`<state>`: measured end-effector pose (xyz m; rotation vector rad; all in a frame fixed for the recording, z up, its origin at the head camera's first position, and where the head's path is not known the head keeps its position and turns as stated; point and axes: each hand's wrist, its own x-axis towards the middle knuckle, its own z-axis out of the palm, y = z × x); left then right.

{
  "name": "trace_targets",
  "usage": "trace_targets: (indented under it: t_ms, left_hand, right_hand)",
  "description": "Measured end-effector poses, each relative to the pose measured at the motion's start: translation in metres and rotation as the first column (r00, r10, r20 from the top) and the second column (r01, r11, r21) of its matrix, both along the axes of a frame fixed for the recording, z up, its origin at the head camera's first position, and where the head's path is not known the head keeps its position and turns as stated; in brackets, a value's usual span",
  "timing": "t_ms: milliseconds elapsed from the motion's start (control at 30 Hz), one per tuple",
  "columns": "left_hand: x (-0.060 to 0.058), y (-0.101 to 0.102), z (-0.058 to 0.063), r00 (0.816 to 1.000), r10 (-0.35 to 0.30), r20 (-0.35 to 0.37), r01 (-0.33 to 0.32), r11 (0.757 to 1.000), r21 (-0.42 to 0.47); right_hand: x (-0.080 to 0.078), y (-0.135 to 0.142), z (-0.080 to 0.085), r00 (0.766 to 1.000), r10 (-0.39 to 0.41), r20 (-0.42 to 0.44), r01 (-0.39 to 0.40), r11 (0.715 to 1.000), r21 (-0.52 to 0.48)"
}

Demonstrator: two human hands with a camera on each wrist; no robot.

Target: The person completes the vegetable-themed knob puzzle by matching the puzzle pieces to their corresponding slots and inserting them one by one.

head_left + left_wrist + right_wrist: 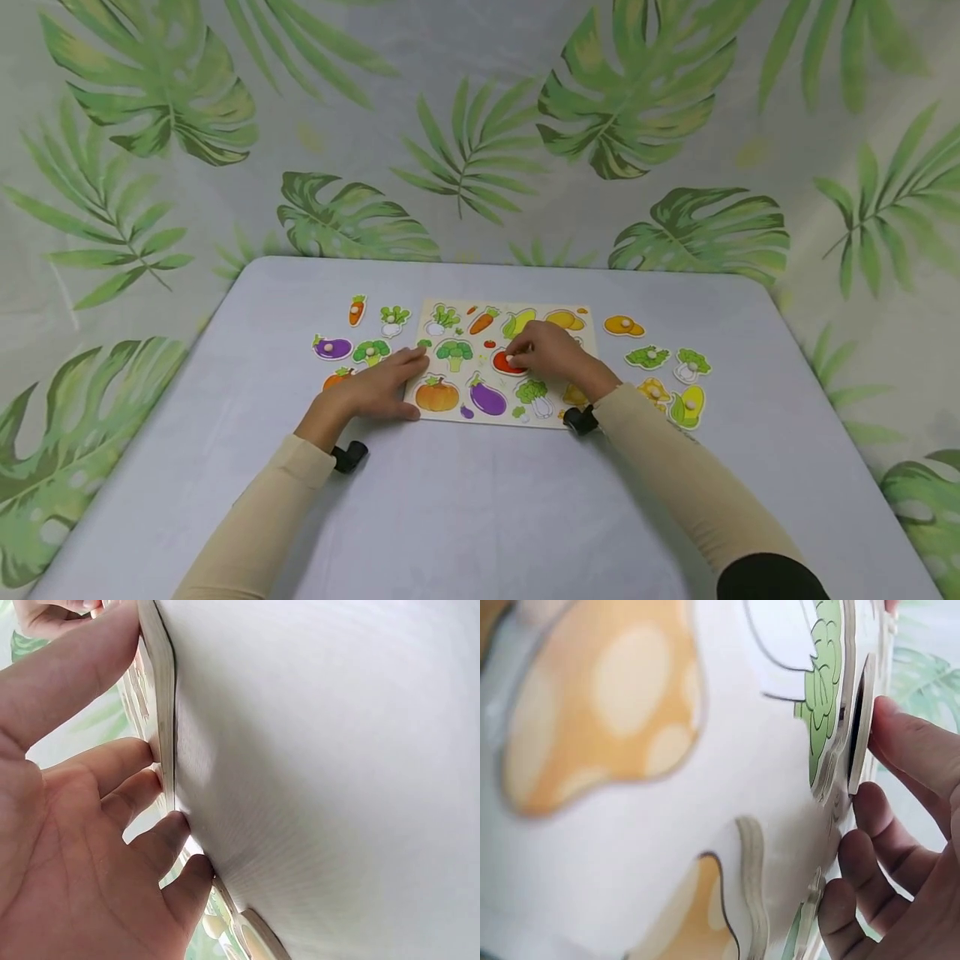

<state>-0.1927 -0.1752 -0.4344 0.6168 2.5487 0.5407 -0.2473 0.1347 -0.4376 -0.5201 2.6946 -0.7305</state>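
Tomato piece (501,362) is at the board (459,379), just right of frame centre, tilted and pinched in my right hand (553,354). My left hand (384,387), fingers extended, touches the board's left edge. I judge this the placing step; the next move calls for aligning the piece and pressing it flat. On the bench (480,525) I count 1 board, 5 left-hand loose pieces (332,347) and 5 right-hand loose pieces (621,326).
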Motion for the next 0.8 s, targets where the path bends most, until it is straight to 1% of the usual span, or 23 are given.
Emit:
trace_targets:
  t_ms: [133, 233, 400, 567, 800]
  left_hand:
    - [-0.0007, 0.0001, 0.0002, 1.000, 0.001, -0.001, -0.001, 1.000, 0.001]
    - [-0.0009, 0.0003, -0.0011, 1.000, 0.001, -0.001, -0.001, 1.000, 0.005]
    - [0.0004, 0.0011, -0.0015, 1.000, 0.004, 0.010, -0.004, 1.000, 0.016]
    - [0.0015, 0.0011, 0.0011, 1.000, 0.007, 0.000, -0.007, 1.000, 0.006]
    - [0.0016, 0.0018, 0.0013, 1.000, 0.012, 0.001, -0.012, 1.000, 0.012]
  right_hand:
    - [-0.0013, 0.0006, -0.0017, 0.999, -0.024, 0.024, 0.024, 1.000, -0.018]
    - [-0.0023, 0.0015, -0.0049, 0.999, -0.026, 0.033, 0.027, 0.999, -0.030]
    - [-0.0018, 0.0035, -0.0086, 1.000, -0.016, 0.012, 0.016, 0.999, -0.039]
    - [-0.0022, 0.0022, -0.0047, 1.000, 0.000, -0.008, -0.001, 0.998, -0.057]
    - [-0.0035, 0.0025, -0.0036, 1.000, 0.022, -0.014, -0.022, 0.999, -0.039]
